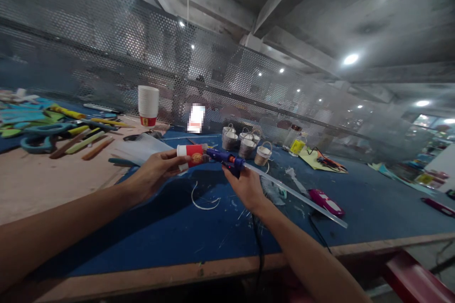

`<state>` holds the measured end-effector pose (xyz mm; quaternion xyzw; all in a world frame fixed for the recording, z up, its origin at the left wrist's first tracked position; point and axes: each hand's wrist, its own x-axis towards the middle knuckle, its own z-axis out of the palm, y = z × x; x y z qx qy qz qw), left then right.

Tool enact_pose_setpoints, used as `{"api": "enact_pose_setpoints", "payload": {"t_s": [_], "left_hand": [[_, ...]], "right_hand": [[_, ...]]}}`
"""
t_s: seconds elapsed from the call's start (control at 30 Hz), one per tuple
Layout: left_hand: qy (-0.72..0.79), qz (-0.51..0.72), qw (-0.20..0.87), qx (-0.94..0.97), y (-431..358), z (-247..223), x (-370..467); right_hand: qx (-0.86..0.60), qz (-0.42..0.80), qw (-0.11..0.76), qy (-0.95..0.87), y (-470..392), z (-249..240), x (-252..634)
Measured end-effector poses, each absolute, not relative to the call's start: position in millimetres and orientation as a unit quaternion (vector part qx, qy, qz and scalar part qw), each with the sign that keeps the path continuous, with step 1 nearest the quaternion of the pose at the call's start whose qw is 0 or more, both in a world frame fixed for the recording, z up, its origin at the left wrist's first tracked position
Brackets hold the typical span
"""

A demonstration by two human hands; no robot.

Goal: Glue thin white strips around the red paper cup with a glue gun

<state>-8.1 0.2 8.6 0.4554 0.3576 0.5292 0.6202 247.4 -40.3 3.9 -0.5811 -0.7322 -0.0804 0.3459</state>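
My left hand [159,170] is closed around a small red and white paper cup [195,155], tipped on its side above the blue table. In my right hand [247,187] is a blue glue gun [225,157], gripped by its handle. The gun's tip points left and meets the cup's right end; whether it touches cannot be made out. A long clear glue stick [295,191] juts from the gun's back. Beneath the cup a curl of white string [205,206] lies on the table. Small wrapped cups with handles [245,146] stand behind the gun.
A stack of paper cups [148,104] stands at the back left, near scissors [39,139] and several markers. A perforated metal screen runs along the back. To the right lie a magenta tool [326,202] and yellow paper [316,158], with a small bottle [297,144] behind.
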Motion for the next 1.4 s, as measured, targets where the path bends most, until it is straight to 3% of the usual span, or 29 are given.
{"api": "enact_pose_setpoints", "payload": {"t_s": [0.33,0.6,1.4], "left_hand": [[0.346,0.516,0.622,0.477,4.5,6.1,-11.1],[0.359,0.534,0.599,0.477,1.6,9.6,-9.0],[0.352,0.532,0.600,0.482,6.2,6.9,-12.4]], "right_hand": [[-0.543,-0.005,0.428,-0.722,-41.3,7.5,247.2],[-0.562,0.035,0.391,-0.728,-42.5,10.8,245.4],[-0.591,-0.065,0.318,-0.739,-40.0,3.3,247.7]]}}
